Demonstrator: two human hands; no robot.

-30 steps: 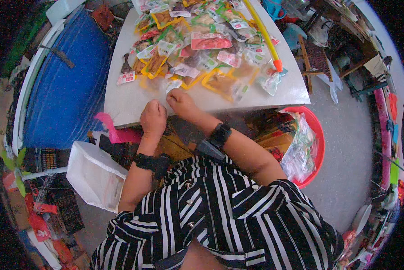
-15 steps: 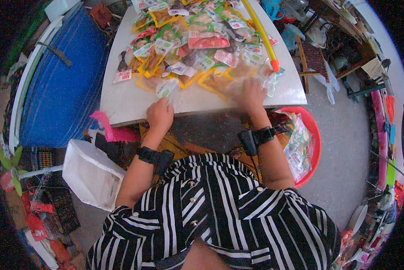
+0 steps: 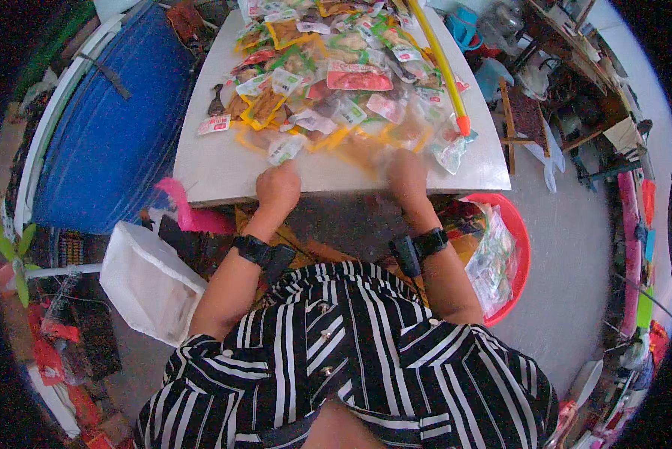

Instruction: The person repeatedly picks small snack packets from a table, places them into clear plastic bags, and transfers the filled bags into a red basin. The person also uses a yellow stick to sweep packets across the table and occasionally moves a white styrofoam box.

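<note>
Many sealed plastic food packets, some with yellow borders and others with white, green or red labels, cover the far and middle part of the white table (image 3: 216,165). At the near edge, my left hand (image 3: 278,187) is closed at the lower end of a clear packet with a white-and-green label (image 3: 285,150). My right hand (image 3: 407,178), smeared by motion, is curled closed beside a blurred yellow-edged packet (image 3: 366,152) and seems to grip its side; the fingertips are hidden. Right of that hand lies a clear packet (image 3: 449,152).
A yellow tube with an orange tip (image 3: 463,123) lies along the table's right side. Below the right corner stands a red basin (image 3: 524,258) with more packets. At left are a white foam box (image 3: 141,273), pink plastic (image 3: 193,217) and a large blue surface (image 3: 115,142).
My right hand has come nearer to my body and a little left. My left hand has shifted slightly right and nearer, still at the labelled packet. The whole view has tilted a little.
</note>
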